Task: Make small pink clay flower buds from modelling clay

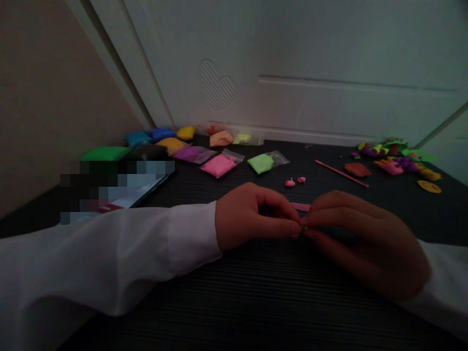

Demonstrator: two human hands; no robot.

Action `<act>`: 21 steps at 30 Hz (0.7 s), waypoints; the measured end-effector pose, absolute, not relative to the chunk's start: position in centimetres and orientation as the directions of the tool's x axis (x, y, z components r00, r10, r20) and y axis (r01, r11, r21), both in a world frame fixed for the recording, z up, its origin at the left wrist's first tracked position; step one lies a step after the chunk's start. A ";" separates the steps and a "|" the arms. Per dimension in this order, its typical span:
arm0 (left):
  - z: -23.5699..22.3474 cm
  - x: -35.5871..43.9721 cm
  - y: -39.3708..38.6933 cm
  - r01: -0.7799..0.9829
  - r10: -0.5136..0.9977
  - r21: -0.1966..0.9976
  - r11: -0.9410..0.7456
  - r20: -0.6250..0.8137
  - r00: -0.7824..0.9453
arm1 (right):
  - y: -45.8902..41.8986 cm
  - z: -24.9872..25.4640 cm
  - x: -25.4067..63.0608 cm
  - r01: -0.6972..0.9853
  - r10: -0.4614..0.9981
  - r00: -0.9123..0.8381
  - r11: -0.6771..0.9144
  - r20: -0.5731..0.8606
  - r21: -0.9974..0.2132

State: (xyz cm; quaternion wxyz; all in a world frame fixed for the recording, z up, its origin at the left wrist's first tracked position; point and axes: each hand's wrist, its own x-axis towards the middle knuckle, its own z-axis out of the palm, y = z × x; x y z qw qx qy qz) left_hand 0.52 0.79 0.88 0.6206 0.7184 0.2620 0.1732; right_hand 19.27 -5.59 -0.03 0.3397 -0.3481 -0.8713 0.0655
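Note:
My left hand (252, 217) is closed in a pinch, thumb against forefinger, on a small pink clay piece (294, 237) that is mostly hidden. Right against those fingertips, my right hand (369, 239) pinches a tiny green clay bit (304, 228). The two hands meet just above the dark table. Behind the fingertips lies a flat pink strip (300, 206), partly covered by the right hand. Farther back sit two small pink clay buds, one (290, 183) with a green tip and another (302, 180) beside it.
Bags of coloured clay, including pink (218, 164) and light green (261, 163), line the back and left. A thin pink stick (341, 173) lies near a reddish-brown lump (357, 169). Colourful clay figures (393, 165) stand at right. A tablet-like object (146, 187) is left; a white panel rises behind.

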 end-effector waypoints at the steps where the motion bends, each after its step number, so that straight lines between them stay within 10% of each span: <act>1: 0.9 0.5 0.8 0.152 0.586 0.985 -0.083 -0.075 0.807 | -5.6 0.0 19.3 0.563 0.653 -0.526 0.748 0.546 -0.352; 21: 0.9 0.5 0.6 0.151 0.592 0.987 -0.055 -0.089 0.801 | -5.7 -0.1 19.4 0.569 0.663 -0.514 0.738 0.544 -0.362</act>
